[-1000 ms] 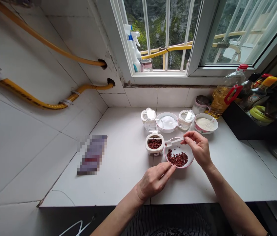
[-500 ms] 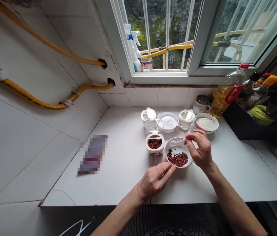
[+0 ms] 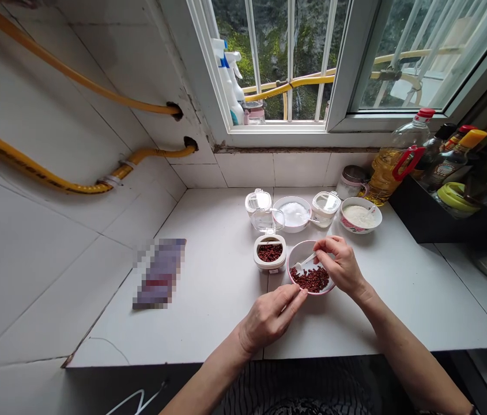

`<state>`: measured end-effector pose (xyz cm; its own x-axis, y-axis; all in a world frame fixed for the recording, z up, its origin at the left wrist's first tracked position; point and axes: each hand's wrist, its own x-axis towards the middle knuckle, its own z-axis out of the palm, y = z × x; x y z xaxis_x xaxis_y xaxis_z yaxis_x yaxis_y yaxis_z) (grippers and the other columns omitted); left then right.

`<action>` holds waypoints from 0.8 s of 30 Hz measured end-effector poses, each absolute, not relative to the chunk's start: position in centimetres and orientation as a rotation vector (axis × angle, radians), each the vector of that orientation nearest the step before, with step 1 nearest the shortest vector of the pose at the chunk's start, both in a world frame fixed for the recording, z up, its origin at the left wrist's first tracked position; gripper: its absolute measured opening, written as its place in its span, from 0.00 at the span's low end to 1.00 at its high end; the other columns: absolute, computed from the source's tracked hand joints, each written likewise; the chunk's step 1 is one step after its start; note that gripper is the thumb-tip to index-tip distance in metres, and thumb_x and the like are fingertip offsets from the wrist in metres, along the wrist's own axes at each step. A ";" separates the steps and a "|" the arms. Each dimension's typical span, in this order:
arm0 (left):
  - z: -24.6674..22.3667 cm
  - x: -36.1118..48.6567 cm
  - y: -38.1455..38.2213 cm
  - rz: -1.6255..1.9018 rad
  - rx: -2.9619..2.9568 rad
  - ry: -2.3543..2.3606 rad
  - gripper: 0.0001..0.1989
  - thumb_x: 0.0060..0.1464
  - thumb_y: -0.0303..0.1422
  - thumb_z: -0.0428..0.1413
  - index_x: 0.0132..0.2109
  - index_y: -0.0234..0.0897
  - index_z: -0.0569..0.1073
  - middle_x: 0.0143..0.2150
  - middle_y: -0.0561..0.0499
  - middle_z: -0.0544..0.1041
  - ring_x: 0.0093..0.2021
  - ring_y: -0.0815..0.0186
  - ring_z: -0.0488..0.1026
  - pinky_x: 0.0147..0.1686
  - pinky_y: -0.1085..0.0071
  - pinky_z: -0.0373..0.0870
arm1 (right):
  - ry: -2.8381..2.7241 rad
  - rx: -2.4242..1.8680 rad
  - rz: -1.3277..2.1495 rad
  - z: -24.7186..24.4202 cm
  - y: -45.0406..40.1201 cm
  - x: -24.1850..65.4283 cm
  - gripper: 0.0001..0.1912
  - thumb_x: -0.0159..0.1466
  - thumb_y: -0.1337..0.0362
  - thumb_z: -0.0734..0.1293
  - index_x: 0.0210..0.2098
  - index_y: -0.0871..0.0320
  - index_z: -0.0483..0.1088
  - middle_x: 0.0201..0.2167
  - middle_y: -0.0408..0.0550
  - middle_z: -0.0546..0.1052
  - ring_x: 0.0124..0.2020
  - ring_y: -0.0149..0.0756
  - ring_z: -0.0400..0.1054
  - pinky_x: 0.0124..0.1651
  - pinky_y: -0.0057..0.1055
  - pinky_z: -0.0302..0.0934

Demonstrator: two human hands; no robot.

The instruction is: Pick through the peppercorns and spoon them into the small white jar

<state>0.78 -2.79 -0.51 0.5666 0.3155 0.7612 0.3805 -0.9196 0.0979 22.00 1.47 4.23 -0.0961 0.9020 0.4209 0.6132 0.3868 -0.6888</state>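
My left hand [image 3: 272, 316] pinches the near rim of a white bowl [image 3: 294, 252] with a pink edge. Reddish-brown peppercorns [image 3: 313, 279] lie in the bottom of that bowl. Between thumb and fingers, my right hand [image 3: 340, 266] holds a small white spoon [image 3: 305, 262] by its handle, its scoop down at the left side of the peppercorns. Just left of the bowl stands a white seasoning jar [image 3: 270, 266], its clear lid [image 3: 268, 220] raised, with more peppercorns inside.
Behind are another lidded jar [image 3: 252, 203], a bowl of white granules [image 3: 294, 214], a third jar [image 3: 325, 211] and a patterned bowl [image 3: 358, 227] of pale powder. An oil bottle [image 3: 382, 173] and a black box of bottles [image 3: 425, 221] stand right. A blurred purple packet [image 3: 161, 271] lies left.
My right hand has moved left and down, bringing the spoon's scoop from above the bowl to the peppercorns. My left hand stays at the rim. The view has shifted slightly.
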 end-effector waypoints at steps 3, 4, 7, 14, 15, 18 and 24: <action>-0.6 0.8 -2.8 -1.290 -2.706 -0.607 0.16 0.64 0.18 0.48 0.56 0.25 0.71 0.46 0.39 0.78 0.49 0.61 0.78 0.46 0.68 0.80 | -1.713 -1.354 0.499 4.3 1.5 22.3 0.08 0.60 0.68 0.63 0.27 0.51 0.71 0.20 0.42 0.78 0.38 0.44 0.71 0.48 0.40 0.62; -0.6 0.8 -2.8 -1.289 -2.704 -0.606 0.17 0.63 0.18 0.49 0.57 0.25 0.71 0.46 0.39 0.78 0.49 0.61 0.78 0.46 0.68 0.80 | -1.691 -1.361 0.501 4.3 1.6 22.3 0.08 0.60 0.68 0.63 0.27 0.51 0.71 0.20 0.42 0.78 0.38 0.44 0.71 0.47 0.40 0.62; -0.8 0.8 -2.8 -1.277 -2.710 -0.607 0.19 0.63 0.18 0.49 0.59 0.25 0.69 0.46 0.39 0.78 0.49 0.61 0.78 0.46 0.68 0.80 | -1.653 -1.374 0.466 4.1 1.6 22.3 0.08 0.59 0.67 0.63 0.27 0.51 0.72 0.19 0.43 0.77 0.40 0.45 0.71 0.47 0.41 0.62; -0.8 0.7 -2.7 -1.282 -2.712 -0.599 0.19 0.63 0.18 0.49 0.59 0.25 0.69 0.46 0.39 0.78 0.48 0.61 0.78 0.44 0.69 0.80 | -1.658 -1.388 0.491 4.1 1.7 22.5 0.07 0.60 0.66 0.63 0.28 0.52 0.71 0.19 0.43 0.78 0.39 0.45 0.70 0.47 0.41 0.63; -0.7 0.7 -2.8 -1.284 -2.712 -0.599 0.18 0.63 0.17 0.49 0.59 0.25 0.69 0.46 0.39 0.78 0.48 0.61 0.78 0.44 0.69 0.80 | -1.669 -1.390 0.459 4.1 1.7 22.6 0.07 0.60 0.66 0.63 0.27 0.52 0.71 0.20 0.43 0.78 0.39 0.45 0.70 0.47 0.41 0.63; -0.5 0.7 -2.8 -1.279 -2.714 -0.603 0.20 0.64 0.18 0.48 0.61 0.26 0.67 0.46 0.39 0.78 0.48 0.61 0.79 0.44 0.69 0.80 | -1.756 -1.365 0.373 3.9 1.8 22.5 0.08 0.59 0.69 0.62 0.26 0.52 0.70 0.23 0.41 0.78 0.35 0.42 0.70 0.52 0.43 0.61; -0.4 0.8 -2.8 -1.300 -2.715 -0.620 0.19 0.65 0.19 0.47 0.61 0.27 0.68 0.45 0.40 0.78 0.47 0.62 0.79 0.44 0.69 0.80 | -1.777 -1.338 0.514 4.1 1.6 22.0 0.09 0.59 0.68 0.62 0.25 0.52 0.70 0.20 0.41 0.77 0.36 0.42 0.70 0.49 0.41 0.61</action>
<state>0.80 -2.81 -0.42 0.5611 0.3274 0.7602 0.3852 -0.9162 0.1102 22.00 1.56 4.07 -0.0859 0.9247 0.3709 0.5839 0.3483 -0.7333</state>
